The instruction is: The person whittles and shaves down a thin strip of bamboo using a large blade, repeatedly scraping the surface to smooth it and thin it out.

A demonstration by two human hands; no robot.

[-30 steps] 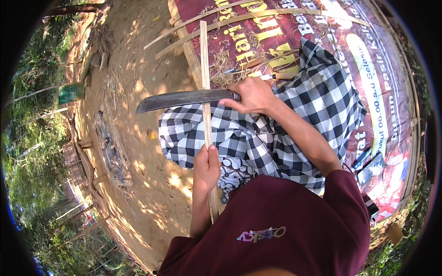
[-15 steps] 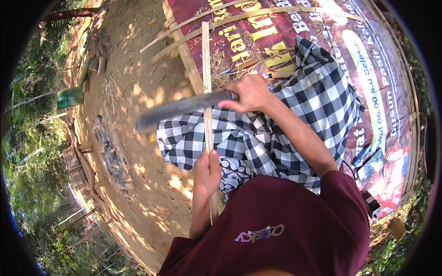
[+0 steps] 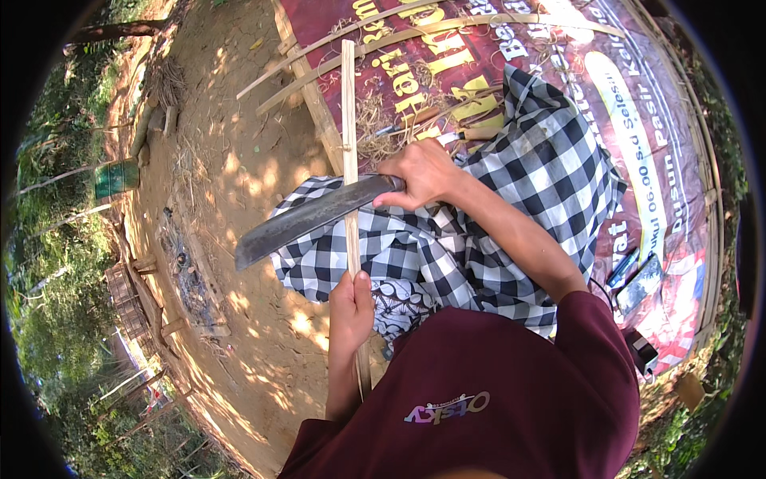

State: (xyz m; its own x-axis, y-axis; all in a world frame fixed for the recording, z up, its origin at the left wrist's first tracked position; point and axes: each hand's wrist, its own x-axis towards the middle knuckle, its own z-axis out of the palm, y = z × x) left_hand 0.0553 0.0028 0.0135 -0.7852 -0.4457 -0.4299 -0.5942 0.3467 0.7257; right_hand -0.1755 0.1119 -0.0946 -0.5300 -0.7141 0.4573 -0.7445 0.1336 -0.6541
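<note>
A long pale bamboo strip (image 3: 349,104) runs lengthwise in front of me, over the black-and-white checked cloth (image 3: 542,152) on my lap. My left hand (image 3: 351,307) is closed around its lower part, thumb along the top. In my right hand (image 3: 423,174) is a machete (image 3: 311,219) with a broad dark blade, gripped by its handle. The blade lies across the strip a little beyond my left hand, its tip pointing left and slightly toward me. A small knot shows on the strip above the blade. My fingers hide most of the machete handle.
Beyond my right hand lie curled shavings (image 3: 375,128) and a wooden-handled knife (image 3: 479,134) on a printed maroon banner (image 3: 327,80). Two long bamboo strips (image 3: 447,36) cross the banner's far part. A phone (image 3: 641,286) rests at right. Bare earth (image 3: 231,160) spreads at left.
The machete blade has swung lower and nearer to me, its tip dropping. My left hand and the strip have shifted slightly left and toward me, with the hand still holding it.
</note>
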